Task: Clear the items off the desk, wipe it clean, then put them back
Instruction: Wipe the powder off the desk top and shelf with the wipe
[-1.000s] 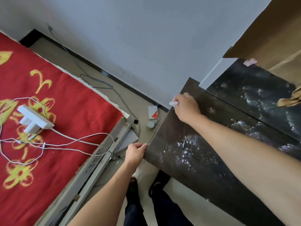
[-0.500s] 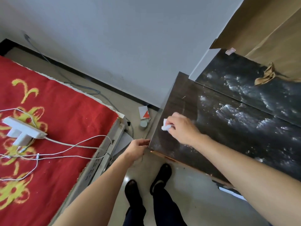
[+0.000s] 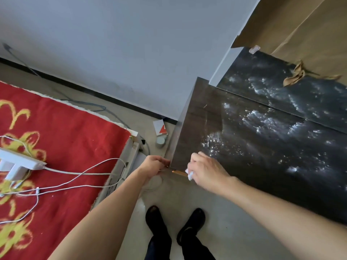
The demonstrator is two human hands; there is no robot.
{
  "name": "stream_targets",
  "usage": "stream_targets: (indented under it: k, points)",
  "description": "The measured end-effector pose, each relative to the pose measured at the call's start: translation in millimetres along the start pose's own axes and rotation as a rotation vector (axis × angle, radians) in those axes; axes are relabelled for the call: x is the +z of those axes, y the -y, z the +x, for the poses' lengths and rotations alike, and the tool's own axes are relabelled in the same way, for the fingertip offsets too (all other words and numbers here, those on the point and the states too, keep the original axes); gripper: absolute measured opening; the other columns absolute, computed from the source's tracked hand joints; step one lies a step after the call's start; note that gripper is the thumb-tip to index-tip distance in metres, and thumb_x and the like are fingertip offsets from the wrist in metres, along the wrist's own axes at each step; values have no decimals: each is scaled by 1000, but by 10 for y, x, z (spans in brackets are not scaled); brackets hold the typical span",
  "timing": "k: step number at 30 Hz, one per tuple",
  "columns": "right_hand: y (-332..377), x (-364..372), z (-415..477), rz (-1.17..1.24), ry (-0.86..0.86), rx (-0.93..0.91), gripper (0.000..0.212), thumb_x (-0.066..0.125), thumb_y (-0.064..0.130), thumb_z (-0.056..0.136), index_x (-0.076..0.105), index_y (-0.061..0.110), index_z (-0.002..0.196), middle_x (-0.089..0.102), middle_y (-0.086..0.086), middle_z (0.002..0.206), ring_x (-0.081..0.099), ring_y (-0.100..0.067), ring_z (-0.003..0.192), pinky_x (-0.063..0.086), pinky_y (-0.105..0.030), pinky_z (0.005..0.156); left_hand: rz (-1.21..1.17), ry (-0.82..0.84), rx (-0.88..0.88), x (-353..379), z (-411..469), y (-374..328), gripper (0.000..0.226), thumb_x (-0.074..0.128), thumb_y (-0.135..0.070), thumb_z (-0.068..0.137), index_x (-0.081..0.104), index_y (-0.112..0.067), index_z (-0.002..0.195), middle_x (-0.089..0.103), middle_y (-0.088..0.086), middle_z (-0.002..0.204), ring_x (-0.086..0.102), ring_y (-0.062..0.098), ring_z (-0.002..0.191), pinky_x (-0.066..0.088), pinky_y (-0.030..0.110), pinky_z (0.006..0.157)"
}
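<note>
The dark wooden desk point(image 3: 244, 147) fills the right half of the view, its top bare and glinting in the light. My right hand point(image 3: 204, 171) grips a small white wad of tissue point(image 3: 190, 174) at the desk's near left corner, over the front edge. My left hand point(image 3: 153, 167) holds that same corner from the left side, fingers curled against the desk's edge.
A bed with a red and yellow cover point(image 3: 56, 147) lies to the left, carrying a white power strip point(image 3: 16, 164) and white cables point(image 3: 78, 177). A small box point(image 3: 160, 127) and a grey cap point(image 3: 160, 141) sit on the floor by the wall. Brown cardboard point(image 3: 300, 34) leans at the back right.
My right hand has drawn the tissue from the desk's far left corner along the left edge to the near corner. My left hand has stayed at the near corner.
</note>
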State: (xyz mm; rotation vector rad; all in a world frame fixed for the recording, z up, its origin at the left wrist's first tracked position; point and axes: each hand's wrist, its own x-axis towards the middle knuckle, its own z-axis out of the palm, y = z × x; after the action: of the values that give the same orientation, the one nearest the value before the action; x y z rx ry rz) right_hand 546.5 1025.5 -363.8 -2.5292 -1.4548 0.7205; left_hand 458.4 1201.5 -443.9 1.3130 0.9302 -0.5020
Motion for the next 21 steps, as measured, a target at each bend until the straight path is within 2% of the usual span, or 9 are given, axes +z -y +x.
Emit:
stream_targets:
  k: [2, 6, 8, 10, 11, 14, 16, 18, 21]
  points:
    - [26, -45, 224, 22, -121, 43, 13, 53, 8, 84, 65, 11, 83, 51, -6, 90, 45, -24, 86, 43, -38, 63, -3, -31, -3, 43, 38, -23, 26, 48, 0, 91, 68, -11, 81, 68, 11, 88, 62, 19, 78, 49, 32, 76]
    - [-11, 149, 53, 9, -84, 25, 11, 47, 13, 76, 58, 14, 74, 50, -5, 83, 49, -26, 79, 33, -30, 54, -19, -123, 13, 181, 68, -134, 25, 50, -20, 96, 62, -9, 77, 62, 9, 78, 57, 20, 70, 47, 33, 70]
    - [-106, 152, -273, -60, 13, -27, 11, 48, 19, 73, 58, 16, 70, 49, -2, 81, 51, -23, 78, 39, -29, 55, -4, -163, -1, 246, 88, -190, 30, 47, -30, 97, 61, -10, 79, 61, 11, 81, 58, 23, 73, 50, 36, 71]
    - [-219, -12, -442, -65, 189, 42, 11, 53, 17, 77, 63, 16, 76, 47, -1, 85, 46, -19, 84, 43, -32, 66, 30, -227, -33, 329, 99, -244, 36, 41, -38, 98, 61, -9, 89, 64, 12, 90, 61, 25, 81, 52, 40, 78]
    - [-288, -118, -424, -43, 203, 80, 12, 53, 16, 79, 65, 16, 78, 46, 0, 85, 43, -19, 85, 42, -32, 69, 65, -269, -51, 375, 105, -267, 42, 37, -42, 98, 60, -7, 98, 64, 13, 98, 61, 27, 88, 51, 41, 83]
    - [-567, -474, -1, 28, -6, 200, 13, 54, 15, 83, 65, 17, 76, 47, 1, 85, 50, -24, 88, 42, -32, 70, 151, -403, -98, 531, 120, -341, 58, 25, -49, 99, 53, -4, 121, 58, 16, 120, 56, 32, 110, 44, 41, 96]
    - [-843, -679, 439, 32, -195, 261, 12, 55, 15, 85, 66, 16, 81, 52, -3, 91, 53, -26, 87, 44, -34, 72, 156, -486, -106, 621, 144, -364, 62, 20, -51, 99, 52, -6, 125, 57, 15, 125, 54, 32, 113, 42, 41, 99]
    - [-1059, -783, 863, 89, -277, 347, 11, 56, 20, 89, 66, 15, 89, 53, -6, 97, 52, -25, 86, 42, -31, 73, 188, -599, -79, 676, 154, -360, 60, 19, -49, 99, 58, -9, 120, 60, 14, 121, 56, 32, 110, 42, 40, 94]
    - [-1099, -658, 1180, 74, -258, 372, 11, 52, 15, 90, 63, 15, 95, 52, -8, 103, 53, -28, 89, 42, -31, 75, 257, -707, -27, 705, 161, -357, 56, 21, -45, 99, 64, -10, 103, 64, 12, 107, 57, 30, 99, 39, 37, 82]
